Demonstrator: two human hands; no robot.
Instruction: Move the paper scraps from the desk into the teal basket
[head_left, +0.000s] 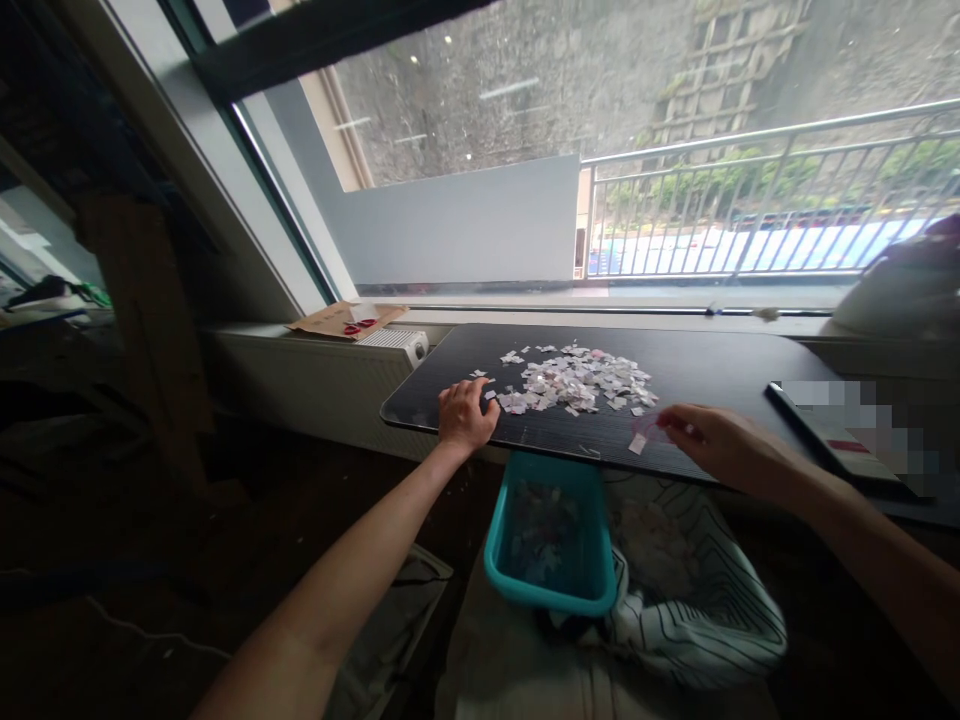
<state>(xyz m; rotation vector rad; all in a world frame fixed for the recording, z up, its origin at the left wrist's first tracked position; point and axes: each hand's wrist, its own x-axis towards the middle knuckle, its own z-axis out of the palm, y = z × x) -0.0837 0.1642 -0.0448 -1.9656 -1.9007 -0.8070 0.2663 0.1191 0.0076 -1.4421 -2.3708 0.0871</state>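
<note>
A heap of small white and pink paper scraps [577,382] lies on a black tabletop [720,365] under a window. My left hand [465,412] rests on the table at the heap's left edge, fingers curled and touching a few scraps. My right hand [720,445] is at the table's front edge to the right of the heap, fingers pinched on a small pink scrap [646,432]. A teal plastic basket [551,535] with scraps inside sits on my lap just below the table edge, between my arms.
A dark flat item [832,430], partly blurred, lies on the table at the right. Red scissors [358,326] rest on cardboard [345,320] on the sill beside a white radiator [397,345]. A rounded pale object [900,290] stands at the far right. Dark floor lies left.
</note>
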